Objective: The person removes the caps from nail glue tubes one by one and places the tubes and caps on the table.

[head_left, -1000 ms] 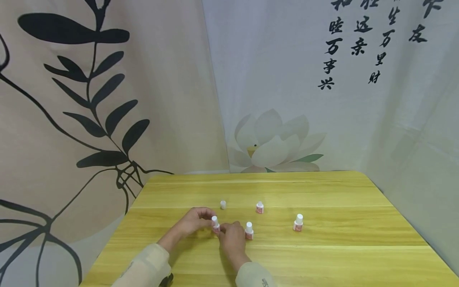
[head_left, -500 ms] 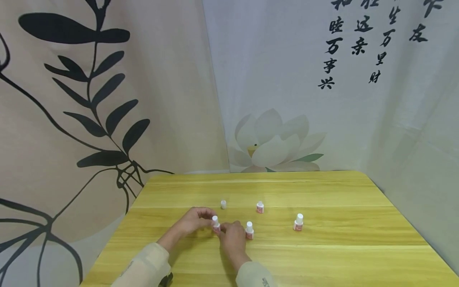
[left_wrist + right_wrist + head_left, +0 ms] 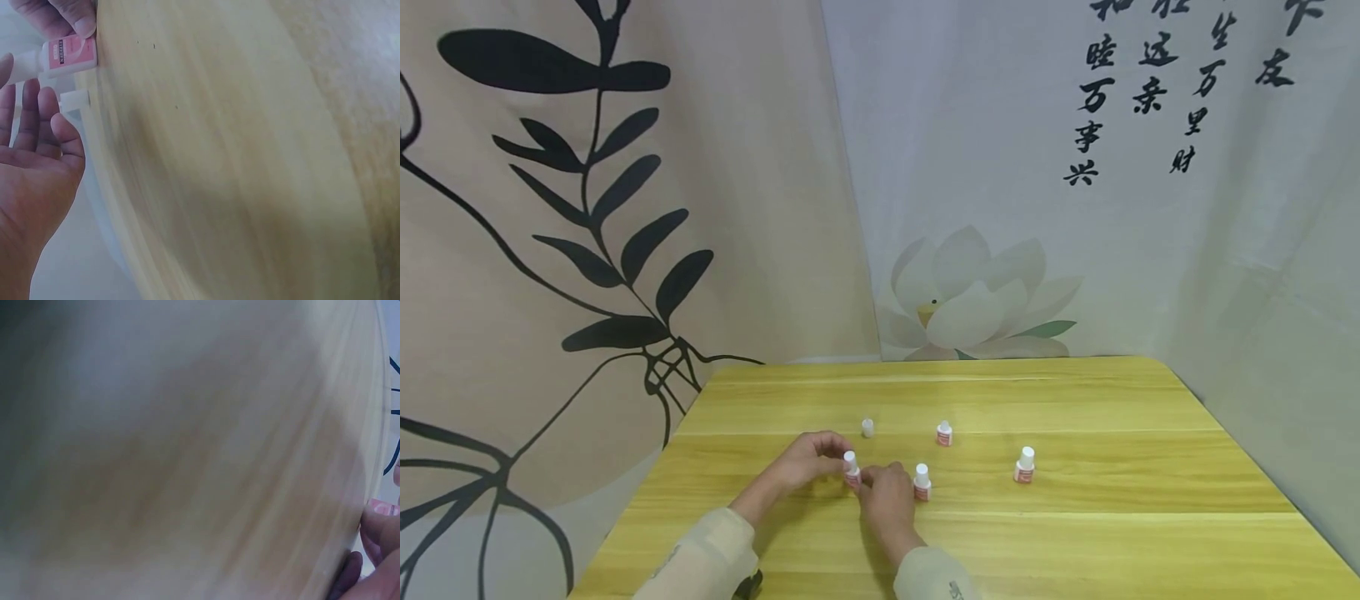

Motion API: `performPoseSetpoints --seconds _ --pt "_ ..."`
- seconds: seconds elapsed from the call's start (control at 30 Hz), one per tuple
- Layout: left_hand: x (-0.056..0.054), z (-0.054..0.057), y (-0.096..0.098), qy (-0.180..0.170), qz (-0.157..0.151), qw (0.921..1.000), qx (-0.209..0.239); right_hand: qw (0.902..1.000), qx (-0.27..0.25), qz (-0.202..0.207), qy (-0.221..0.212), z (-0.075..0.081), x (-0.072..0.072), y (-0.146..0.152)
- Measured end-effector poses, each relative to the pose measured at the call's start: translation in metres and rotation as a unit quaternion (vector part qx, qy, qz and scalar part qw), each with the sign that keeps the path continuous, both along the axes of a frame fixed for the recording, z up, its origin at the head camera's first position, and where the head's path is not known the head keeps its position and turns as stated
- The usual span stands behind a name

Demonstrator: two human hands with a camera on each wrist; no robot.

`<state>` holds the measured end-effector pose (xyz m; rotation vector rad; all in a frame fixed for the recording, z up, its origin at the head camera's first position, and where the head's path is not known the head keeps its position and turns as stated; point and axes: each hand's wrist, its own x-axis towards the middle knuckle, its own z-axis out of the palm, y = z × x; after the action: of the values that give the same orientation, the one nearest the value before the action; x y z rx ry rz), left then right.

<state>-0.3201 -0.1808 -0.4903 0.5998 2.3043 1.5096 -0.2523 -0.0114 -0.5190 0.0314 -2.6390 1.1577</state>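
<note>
A small white bottle (image 3: pixel 852 471) with a red-and-white label and a white cap stands upright between both hands. My left hand (image 3: pixel 803 463) comes from the left, thumb and forefinger at the cap end. In the left wrist view its other fingers (image 3: pixel 47 122) are spread loosely, and the bottle's pink label (image 3: pixel 72 52) faces the camera. My right hand (image 3: pixel 886 502) pinches the lower body from the right. A similar bottle (image 3: pixel 922 482) stands just beside the right hand's knuckles. In the right wrist view, only a sliver of label (image 3: pixel 382 506) shows past the thumb.
Farther back on the wooden table (image 3: pixel 1112 542) stand a small white cap-like piece (image 3: pixel 867 428) and another bottle (image 3: pixel 943 433). One more bottle (image 3: pixel 1024 465) is to the right. A dark object (image 3: pixel 748 585) shows beside the left sleeve. Printed curtains (image 3: pixel 775 208) hang behind the table.
</note>
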Motion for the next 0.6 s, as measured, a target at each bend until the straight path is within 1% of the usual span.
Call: performPoseSetpoints --seconds 0.1,0.3,0.43,0.5,0.6 --pt "0.0003 0.0006 0.0 -0.004 -0.002 1.0 0.004 1.0 -0.002 0.001 -0.004 0.0008 0.001 -0.0001" --pt "-0.002 -0.0004 0.0009 0.001 0.006 0.9998 -0.016 1.0 -0.003 -0.003 -0.009 0.001 0.0006 -0.0003" --pt "-0.0026 -0.0006 0.0016 0.002 0.007 0.9999 -0.016 0.9999 -0.003 -0.006 -0.012 -0.0013 -0.0012 -0.0004" --pt "-0.0025 -0.0007 0.0017 0.002 0.006 0.9999 -0.012 0.9999 -0.001 -0.008 -0.01 -0.003 -0.0019 -0.0003" --pt "-0.0024 -0.001 0.0014 0.01 0.005 0.9998 -0.014 0.9999 0.008 -0.006 0.006 -0.0057 -0.0027 -0.0004"
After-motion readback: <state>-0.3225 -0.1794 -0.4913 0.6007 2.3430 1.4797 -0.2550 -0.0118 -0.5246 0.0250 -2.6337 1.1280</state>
